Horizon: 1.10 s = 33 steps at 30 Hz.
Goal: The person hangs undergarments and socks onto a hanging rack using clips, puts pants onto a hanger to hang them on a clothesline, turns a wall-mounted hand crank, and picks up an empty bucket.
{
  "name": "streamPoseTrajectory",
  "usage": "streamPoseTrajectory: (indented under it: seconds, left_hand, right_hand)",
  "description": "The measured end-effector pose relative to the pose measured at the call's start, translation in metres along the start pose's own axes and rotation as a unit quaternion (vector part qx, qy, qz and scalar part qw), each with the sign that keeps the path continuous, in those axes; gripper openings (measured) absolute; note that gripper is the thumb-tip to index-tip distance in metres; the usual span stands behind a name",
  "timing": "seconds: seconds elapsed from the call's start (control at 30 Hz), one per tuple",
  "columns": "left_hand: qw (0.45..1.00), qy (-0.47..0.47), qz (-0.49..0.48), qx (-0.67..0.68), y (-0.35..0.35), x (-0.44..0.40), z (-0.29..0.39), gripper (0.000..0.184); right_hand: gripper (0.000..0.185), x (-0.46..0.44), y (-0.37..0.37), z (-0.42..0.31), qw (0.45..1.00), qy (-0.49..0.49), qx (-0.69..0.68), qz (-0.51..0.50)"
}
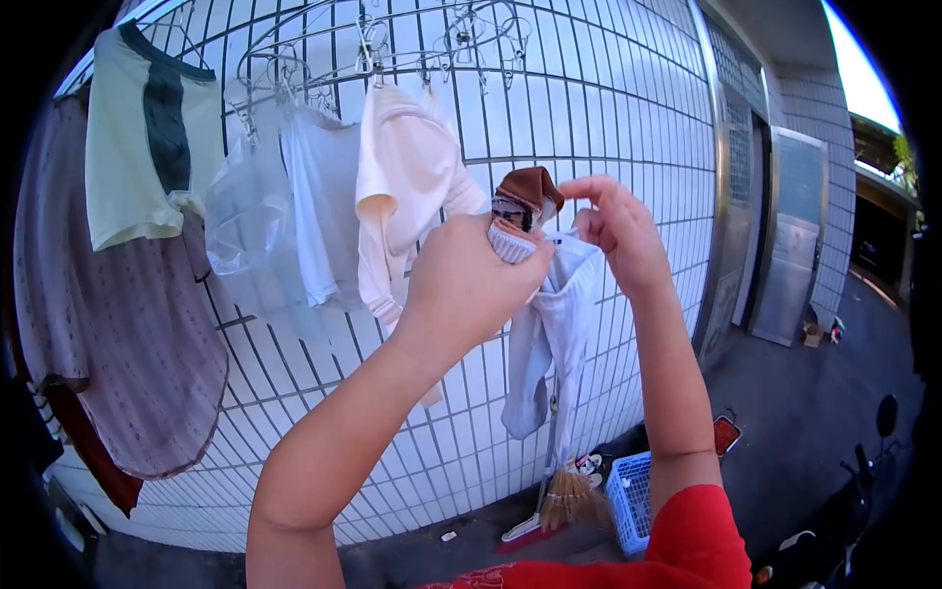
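My left hand (471,280) is closed around a bunch of small socks at chest height. A brown sock (530,185), a dark patterned piece (512,212) and a white ribbed cuff (510,243) stick out above its fingers. White socks (564,304) hang down beside that hand, their upper edge partly hidden behind the thumb. My right hand (618,231) is just to the right, index finger stretched to the brown sock's edge, its other fingers loosely bent above the white socks' top. Nothing held shows clearly in it.
A wire hanger rack with clips (373,59) carries a cream garment (407,157) and white cloths (324,196). Left hang a yellow-green shirt (157,137) and a mauve garment (128,324). Below are a broom (572,496) and blue crate (628,501); a scooter (859,491) is right.
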<state>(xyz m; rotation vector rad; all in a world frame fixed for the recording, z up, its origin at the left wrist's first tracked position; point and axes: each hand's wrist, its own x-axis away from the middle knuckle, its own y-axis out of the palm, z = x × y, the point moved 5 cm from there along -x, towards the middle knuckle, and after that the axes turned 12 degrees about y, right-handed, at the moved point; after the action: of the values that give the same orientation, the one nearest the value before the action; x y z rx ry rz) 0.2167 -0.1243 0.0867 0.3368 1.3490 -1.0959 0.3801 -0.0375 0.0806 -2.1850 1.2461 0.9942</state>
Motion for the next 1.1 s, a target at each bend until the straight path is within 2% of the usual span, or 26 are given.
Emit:
streamPoseTrajectory:
  seconds: [0.13, 0.23, 0.3, 0.4, 0.47, 0.5, 0.67, 0.73, 0.77, 0.9, 0.97, 1.1]
  left_hand:
    - [0.999, -0.008, -0.001, -0.034, 0.025, -0.049, -0.024, 0.034]
    - [0.998, -0.027, 0.039, -0.033, 0.035, -0.073, -0.037, 0.034]
    - [0.997, -0.028, 0.049, -0.052, 0.038, -0.088, -0.048, 0.034]
    - [0.99, -0.052, 0.071, -0.11, 0.033, -0.109, -0.073, 0.032]
    - [0.994, -0.06, 0.07, -0.051, 0.029, -0.118, -0.077, 0.027]
    - [0.994, -0.052, 0.086, -0.044, 0.026, -0.122, -0.078, 0.027]
    - [0.991, -0.056, 0.124, -0.003, 0.013, -0.131, -0.083, 0.028]
    - [0.988, -0.065, 0.116, -0.075, 0.009, -0.132, -0.082, 0.027]
    - [0.986, -0.064, 0.128, -0.082, 0.008, -0.134, -0.086, 0.023]
    - [0.987, -0.049, 0.118, -0.097, 0.001, -0.139, -0.096, 0.024]
    - [0.989, -0.02, 0.104, -0.106, 0.0, -0.14, -0.092, 0.026]
    - [0.987, -0.029, 0.089, -0.132, -0.003, -0.146, -0.091, 0.024]
  right_hand:
    - [0.028, -0.094, -0.065, 0.002, 0.995, 0.038, -0.016, 0.091]
    - [0.027, -0.167, -0.079, 0.008, 0.995, 0.036, -0.026, 0.089]
    - [0.027, -0.212, -0.077, 0.009, 0.996, 0.034, -0.033, 0.074]
    - [0.025, -0.255, -0.062, 0.013, 0.994, 0.082, -0.052, 0.041]
    - [0.024, -0.269, -0.042, 0.015, 0.989, 0.115, -0.06, -0.066]
    - [0.025, -0.279, -0.037, 0.017, 0.99, 0.097, -0.044, -0.095]
    - [0.018, -0.28, -0.022, 0.026, 0.982, 0.103, -0.074, -0.139]
    - [0.021, -0.279, -0.017, 0.034, 0.959, 0.133, -0.169, -0.183]
    - [0.024, -0.279, -0.017, 0.039, 0.963, 0.079, -0.167, -0.198]
    - [0.024, -0.249, -0.003, 0.035, 0.944, 0.113, -0.204, -0.233]
    - [0.024, -0.248, 0.001, 0.036, 0.945, 0.106, -0.204, -0.232]
    - [0.02, -0.248, 0.007, 0.035, 0.952, 0.093, -0.194, -0.218]
